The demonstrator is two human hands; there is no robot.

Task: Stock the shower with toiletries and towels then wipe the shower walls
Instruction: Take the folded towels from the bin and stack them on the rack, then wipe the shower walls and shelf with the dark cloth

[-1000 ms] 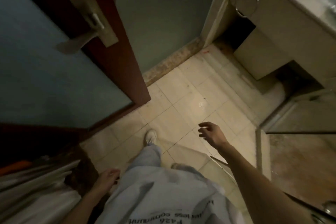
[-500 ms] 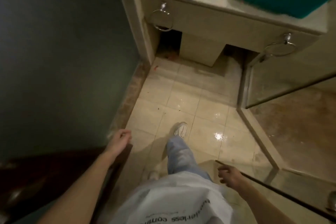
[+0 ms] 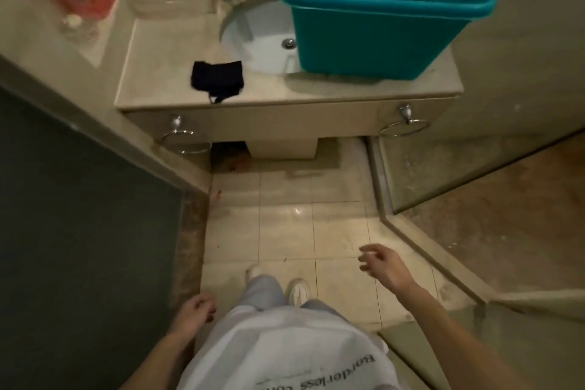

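Now, stance: the person stands on the tiled floor [image 3: 285,231] facing the vanity counter [image 3: 152,73], with the shower [image 3: 506,225] to their right.
Left hand [image 3: 194,315]: hangs beside the hip, fingers loosely curled, holding nothing.
Right hand [image 3: 384,266]: lifted forward over the floor, fingers spread and relaxed, holding nothing. It is probably poised for a reach.
Teal tub [image 3: 380,25]: sits on the counter, overlapping the right side of the sink [image 3: 256,38]. Its wall hides the contents, so toiletries or towels cannot be confirmed. It is likely parked at hand height as the supply carrier.
Black cloth [image 3: 218,76]: lies crumpled on the counter just beside the sink, plausibly kept ready for wiping the walls.
Towel rings [image 3: 176,122]: two hang on the counter's front.
Progress: judged early, as neither hand carries stock yet.
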